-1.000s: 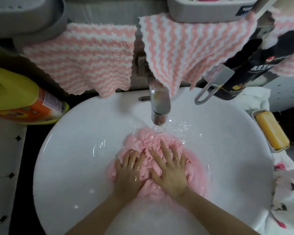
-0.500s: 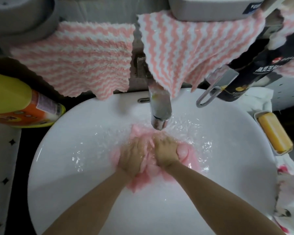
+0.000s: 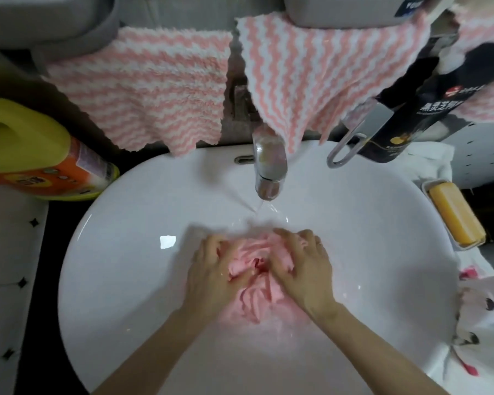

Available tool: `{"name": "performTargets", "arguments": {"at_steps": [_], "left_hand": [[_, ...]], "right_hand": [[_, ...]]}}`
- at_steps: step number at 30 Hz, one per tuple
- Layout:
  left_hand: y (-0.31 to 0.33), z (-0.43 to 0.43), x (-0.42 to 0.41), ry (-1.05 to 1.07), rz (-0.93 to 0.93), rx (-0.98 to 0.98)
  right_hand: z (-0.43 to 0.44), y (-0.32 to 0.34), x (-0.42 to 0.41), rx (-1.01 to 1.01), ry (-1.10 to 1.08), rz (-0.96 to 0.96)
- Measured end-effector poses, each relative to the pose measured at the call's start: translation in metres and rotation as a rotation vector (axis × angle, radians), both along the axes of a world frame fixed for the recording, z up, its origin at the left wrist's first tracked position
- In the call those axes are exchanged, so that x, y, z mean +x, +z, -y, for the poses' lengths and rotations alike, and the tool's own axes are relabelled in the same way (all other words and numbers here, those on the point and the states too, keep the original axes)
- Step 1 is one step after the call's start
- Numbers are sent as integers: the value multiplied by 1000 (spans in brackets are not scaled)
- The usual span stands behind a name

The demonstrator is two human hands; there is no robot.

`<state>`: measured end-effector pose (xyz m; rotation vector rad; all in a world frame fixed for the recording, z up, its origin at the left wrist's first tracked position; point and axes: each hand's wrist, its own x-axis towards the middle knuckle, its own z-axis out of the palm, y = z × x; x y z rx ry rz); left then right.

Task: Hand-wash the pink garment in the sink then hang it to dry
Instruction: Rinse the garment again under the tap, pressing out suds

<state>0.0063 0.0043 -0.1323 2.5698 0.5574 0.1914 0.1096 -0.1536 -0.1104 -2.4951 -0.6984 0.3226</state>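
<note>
Presently, one item in hand: pink garment, soaked, bunched into folds at the centre of the white sink, with a flatter tail running toward 6 o'clock.

Handling, as judged: soft and limp, with no stiffness. Probably heavy with water and somewhat slick. Not fragile, though likely to stretch if lifted by one edge. Best taken by the gathered bulk, one palm on each flank, so the whole wad squeezes and lifts together.

Hands: left hand at the bundle's 9 o'clock side, fingers curled into the folds, thumb pressed in from below. Right hand at the 3 o'clock side, fingers hooked over the far edge, thumb dug into the middle. Both are clamped on the cloth and set slightly apart, with a ridge of fabric raised between them.

Surroundings: tap at the basin's 12 o'clock, running, its stream landing just beyond the fingertips. Soap bar in a dish at 3 o'clock. Yellow bottle at 10 o'clock. Striped cloths hanging behind.
</note>
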Motion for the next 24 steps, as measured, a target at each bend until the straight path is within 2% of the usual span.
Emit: {"name": "performTargets", "arguments": {"at_steps": [2,5,11,15,18,20,22,24], "left_hand": [[-21,14,-8,-105,-97,172],[-40,21,-7,-112,-178,199],[-62,21,16,-30,-18,348],[-81,15,32,50,68,503],[-78,10,45,77,73,451],[-77,3,52,17,103,410],[-76,-6,55,-65,102,376],[-66,-11,59,-141,24,292]], "right_hand": [[6,-22,-8,-173,172,34],[7,-47,-11,-283,285,0],[-19,-63,5,-350,262,249],[-32,-70,18,-273,211,280],[-43,-74,28,-254,172,343],[-51,-69,35,-244,165,371],[-58,-67,42,-278,191,302],[-64,-65,46,-215,164,214]]}}
